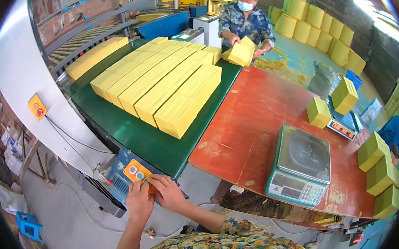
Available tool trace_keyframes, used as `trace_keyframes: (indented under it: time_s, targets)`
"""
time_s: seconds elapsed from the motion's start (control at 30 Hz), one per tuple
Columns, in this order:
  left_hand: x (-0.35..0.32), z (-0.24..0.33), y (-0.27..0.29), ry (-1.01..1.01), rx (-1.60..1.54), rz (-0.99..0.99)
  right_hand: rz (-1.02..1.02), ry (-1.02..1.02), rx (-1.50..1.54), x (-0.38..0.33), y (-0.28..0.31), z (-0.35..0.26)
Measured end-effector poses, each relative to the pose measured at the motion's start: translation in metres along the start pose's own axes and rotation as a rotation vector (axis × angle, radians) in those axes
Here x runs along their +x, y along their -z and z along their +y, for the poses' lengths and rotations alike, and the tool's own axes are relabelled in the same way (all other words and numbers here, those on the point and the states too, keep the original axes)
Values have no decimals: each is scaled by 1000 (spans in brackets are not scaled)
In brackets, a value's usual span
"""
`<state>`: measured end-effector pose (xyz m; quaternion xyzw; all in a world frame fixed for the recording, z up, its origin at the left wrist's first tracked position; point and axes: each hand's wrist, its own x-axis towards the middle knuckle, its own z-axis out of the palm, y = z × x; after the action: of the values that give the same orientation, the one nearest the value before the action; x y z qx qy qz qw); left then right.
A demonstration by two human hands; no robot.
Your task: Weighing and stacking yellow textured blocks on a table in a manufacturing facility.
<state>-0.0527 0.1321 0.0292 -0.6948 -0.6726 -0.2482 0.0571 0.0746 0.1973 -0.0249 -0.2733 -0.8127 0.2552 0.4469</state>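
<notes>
Left hand: fingers curled, resting against the small orange metal button panel.
Right hand: fingertips pinching a round knob there.
Panel: flat rectangle, long axis running near-left to far-right.

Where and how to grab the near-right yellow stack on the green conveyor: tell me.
Take the nearest yellow stack by its two long side faces near the front end, coming from the near edge of the green conveyor. Its right face and front corner stand free; its left face lies tight against the neighbouring stack, so a hand would likely need to slide it right first. Both hands are at the orange control box.
</notes>
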Motion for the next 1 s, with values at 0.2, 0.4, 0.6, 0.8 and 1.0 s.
trace_keyframes:
  time_s: [0.2,0.4,0.6,0.8,1.0]
  targets:
    - [2,-1,-2,-3,23,-28,-15,-21,23,0,2,0]
    - [3,1,-2,-12,23,-19,-16,-33,18,0,3,1]
    - [1,-3,-3,-28,41,-39,-21,-33,34,-2,4,0]
    - [3,0,1,-29,49,-36,-29,-50,46,0,4,0]
    - [1,-4,-1,-46,51,-28,-50,-49,53,1,3,0]
